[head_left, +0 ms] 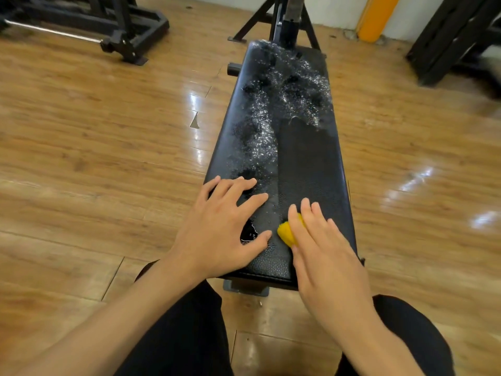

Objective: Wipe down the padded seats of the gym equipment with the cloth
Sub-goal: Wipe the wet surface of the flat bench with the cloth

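A long black padded bench seat (306, 158) runs away from me, its far half and left strip covered in glistening droplets, its right strip wiped dull. My right hand (322, 245) lies flat with straight fingers on a small yellow cloth (287, 233), pressing it onto the near right part of the pad. Most of the cloth is hidden under the palm. My left hand (225, 229) rests open, fingers spread, on the near left part of the pad beside a small wet patch.
Wooden plank floor (95, 158) surrounds the bench. A black weight rack with a steel bar (113, 25) stands at the far left, the bench's upright frame (287, 20) at the far end, another black frame (455, 39) at the far right, and an orange post (374, 17) by the wall.
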Demonstrator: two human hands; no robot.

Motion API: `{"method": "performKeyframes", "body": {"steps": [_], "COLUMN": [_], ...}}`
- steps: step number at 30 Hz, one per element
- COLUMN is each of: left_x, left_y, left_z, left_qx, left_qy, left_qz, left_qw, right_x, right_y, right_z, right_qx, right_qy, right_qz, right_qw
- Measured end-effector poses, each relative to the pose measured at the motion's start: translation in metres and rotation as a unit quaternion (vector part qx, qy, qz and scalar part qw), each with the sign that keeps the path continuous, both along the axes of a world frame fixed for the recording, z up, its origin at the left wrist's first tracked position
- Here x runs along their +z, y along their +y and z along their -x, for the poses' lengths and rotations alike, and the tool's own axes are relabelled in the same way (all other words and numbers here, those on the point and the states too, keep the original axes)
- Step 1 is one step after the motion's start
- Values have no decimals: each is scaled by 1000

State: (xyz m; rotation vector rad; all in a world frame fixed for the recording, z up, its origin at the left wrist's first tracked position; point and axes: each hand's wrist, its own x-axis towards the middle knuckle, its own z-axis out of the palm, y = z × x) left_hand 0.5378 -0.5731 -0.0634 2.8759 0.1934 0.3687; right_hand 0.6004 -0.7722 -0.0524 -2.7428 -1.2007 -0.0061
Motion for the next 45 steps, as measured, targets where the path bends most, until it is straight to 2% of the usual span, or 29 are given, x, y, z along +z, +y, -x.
{"method": "performKeyframes", "body": {"steps": [4,6,14,17,20,24,28,31,35,38,41,45], "left_x": [1,1,1,2,2,1,3,5,4,2,0,1], "left_y": [1,2,1,0,0,1,0,1,3,5,6,6], "left_z": [-2,-2,-2,-1,1,0,-1,-2,-2,-2,-2,-2], "left_qx": [0,1,1,6,4,-2,-4,-5,-8,-3,-6,1], "left_qy": [-5,-6,-1,1,2,2,6,4,3,-10,-29,-47], "left_qz": [1,4,10,13,16,15,29,36,41,51,61,68], "left_qw": [1000,1000,1000,1000,1000,1000,1000,999,999,999,998,997], "right_x": [-2,-3,-6,-1,3,6,3,5,5,3,2,1], "right_y": [5,21,121,136,119,63,21,38,92,111,93,34], "right_z": [-14,-42,-180,-202,-176,-90,-26,-65,-177,-213,-171,-68], "right_qx": [4,3,-32,-35,-11,4,23,17,-33,-35,11,155], "right_qy": [17,32,-1,13,28,71,46,84,48,40,40,38], "right_qz": [-2,-4,11,9,-4,-29,-53,-74,-38,-42,-69,-73], "right_qw": [1000,999,999,999,1000,997,997,994,998,998,997,985]}}
